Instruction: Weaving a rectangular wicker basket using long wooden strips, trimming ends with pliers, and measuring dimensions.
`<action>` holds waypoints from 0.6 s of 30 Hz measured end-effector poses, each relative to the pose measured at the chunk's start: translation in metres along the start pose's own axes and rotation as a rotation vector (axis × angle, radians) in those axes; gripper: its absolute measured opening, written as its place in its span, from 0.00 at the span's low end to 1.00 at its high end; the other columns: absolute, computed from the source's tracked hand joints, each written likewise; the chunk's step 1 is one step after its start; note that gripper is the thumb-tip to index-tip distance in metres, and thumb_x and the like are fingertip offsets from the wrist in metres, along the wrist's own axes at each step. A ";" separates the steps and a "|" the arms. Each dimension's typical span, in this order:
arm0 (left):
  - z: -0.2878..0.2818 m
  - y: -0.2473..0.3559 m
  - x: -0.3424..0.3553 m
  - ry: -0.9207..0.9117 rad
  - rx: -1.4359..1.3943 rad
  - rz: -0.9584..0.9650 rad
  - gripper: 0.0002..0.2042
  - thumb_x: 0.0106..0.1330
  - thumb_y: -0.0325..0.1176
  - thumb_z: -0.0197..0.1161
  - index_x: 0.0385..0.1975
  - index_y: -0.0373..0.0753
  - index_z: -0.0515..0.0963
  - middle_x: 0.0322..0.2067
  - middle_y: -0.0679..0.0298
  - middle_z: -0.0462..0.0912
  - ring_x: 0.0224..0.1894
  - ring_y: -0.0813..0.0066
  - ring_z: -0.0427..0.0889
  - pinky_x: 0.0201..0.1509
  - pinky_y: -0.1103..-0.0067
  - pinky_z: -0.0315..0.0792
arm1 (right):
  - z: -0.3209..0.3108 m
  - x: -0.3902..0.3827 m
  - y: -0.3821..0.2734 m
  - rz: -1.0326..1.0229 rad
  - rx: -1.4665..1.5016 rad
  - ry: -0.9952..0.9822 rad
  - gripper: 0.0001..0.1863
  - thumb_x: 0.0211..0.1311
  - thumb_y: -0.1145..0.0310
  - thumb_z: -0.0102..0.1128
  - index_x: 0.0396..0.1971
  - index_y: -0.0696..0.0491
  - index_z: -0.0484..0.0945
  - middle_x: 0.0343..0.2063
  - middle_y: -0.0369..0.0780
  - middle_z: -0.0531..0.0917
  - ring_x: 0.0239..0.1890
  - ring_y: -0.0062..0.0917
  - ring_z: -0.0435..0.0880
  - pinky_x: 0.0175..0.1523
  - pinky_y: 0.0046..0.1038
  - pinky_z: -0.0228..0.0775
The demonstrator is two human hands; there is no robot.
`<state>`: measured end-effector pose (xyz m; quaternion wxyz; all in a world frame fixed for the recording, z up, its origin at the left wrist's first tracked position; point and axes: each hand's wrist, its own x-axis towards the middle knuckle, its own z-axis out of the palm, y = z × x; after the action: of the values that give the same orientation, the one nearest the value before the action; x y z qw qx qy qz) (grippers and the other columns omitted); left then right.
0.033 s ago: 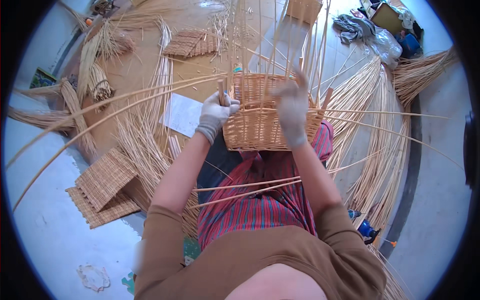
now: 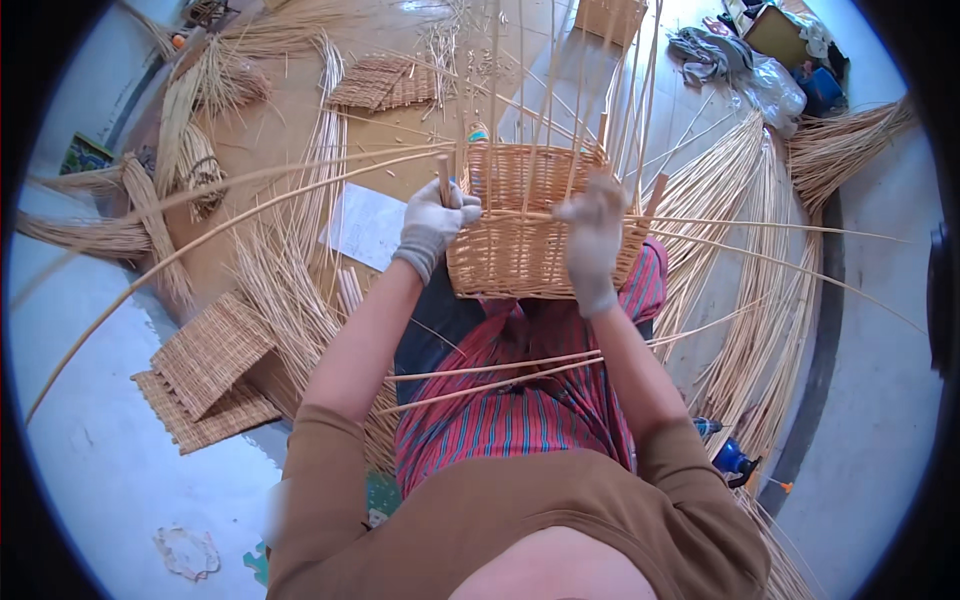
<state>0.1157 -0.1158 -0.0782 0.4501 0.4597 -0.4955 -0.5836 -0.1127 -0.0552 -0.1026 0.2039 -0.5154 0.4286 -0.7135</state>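
A half-woven wicker basket [image 2: 510, 260] rests over my lap, with tall upright canes [image 2: 548, 90] standing from its walls. My left hand [image 2: 437, 222], in a pale work glove, is closed around the wooden corner post [image 2: 444, 180] at the basket's left end. Its thumb lies near the woven rim. My right hand [image 2: 595, 235], gloved too, hovers at the right part of the front wall and covers some of the rim. Its fingers are smeared by motion, so their hold is unclear. Long loose weaving canes [image 2: 200, 245] stretch out to the left from the basket.
Bundles of cane strands [image 2: 750, 230] spread over the floor on the right. Woven panels [image 2: 215, 355] lie at the left, more woven panels [image 2: 385, 85] farther off. A white paper sheet [image 2: 362, 228] lies beyond my left arm. A blue object [image 2: 735, 460] sits by my right elbow.
My right hand has moved slightly right and its fingers have come down toward the rim. One long cane at the left is swinging. My left hand keeps its place.
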 end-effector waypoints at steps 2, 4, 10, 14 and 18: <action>-0.007 0.002 0.002 -0.012 0.061 -0.027 0.16 0.54 0.20 0.76 0.22 0.43 0.71 0.26 0.70 0.81 0.31 0.82 0.80 0.38 0.79 0.77 | -0.016 -0.022 -0.024 0.352 0.438 -0.009 0.10 0.78 0.70 0.49 0.54 0.50 0.68 0.25 0.36 0.79 0.35 0.26 0.85 0.47 0.35 0.80; -0.013 0.004 0.007 -0.044 0.110 -0.011 0.17 0.54 0.28 0.80 0.20 0.43 0.71 0.23 0.71 0.80 0.27 0.83 0.78 0.35 0.80 0.76 | -0.010 0.001 -0.044 0.352 0.232 -0.031 0.07 0.80 0.66 0.46 0.50 0.50 0.68 0.26 0.37 0.80 0.36 0.26 0.86 0.44 0.32 0.79; 0.012 0.014 0.003 0.141 0.444 0.028 0.27 0.50 0.58 0.80 0.18 0.45 0.70 0.18 0.73 0.74 0.22 0.85 0.67 0.27 0.79 0.66 | -0.014 0.000 -0.047 0.612 0.382 0.130 0.05 0.78 0.66 0.50 0.47 0.48 0.70 0.27 0.36 0.82 0.32 0.24 0.88 0.18 0.17 0.64; 0.008 0.016 -0.002 0.153 0.374 0.009 0.26 0.52 0.56 0.79 0.18 0.44 0.71 0.17 0.72 0.77 0.21 0.84 0.72 0.26 0.80 0.68 | 0.003 -0.013 -0.100 0.521 0.244 0.029 0.05 0.76 0.71 0.54 0.46 0.54 0.72 0.29 0.37 0.84 0.27 0.16 0.82 0.31 0.19 0.71; 0.007 0.003 0.002 0.434 0.444 0.350 0.17 0.68 0.46 0.69 0.32 0.37 0.76 0.25 0.65 0.81 0.26 0.79 0.77 0.33 0.77 0.74 | -0.048 0.011 -0.058 0.501 0.185 0.205 0.05 0.73 0.72 0.58 0.44 0.51 0.72 0.33 0.40 0.87 0.26 0.15 0.80 0.30 0.17 0.69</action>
<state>0.1084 -0.1166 -0.0747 0.5272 0.5679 -0.5741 -0.2644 -0.1524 -0.0122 -0.0536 0.3757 -0.2980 0.4939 -0.7253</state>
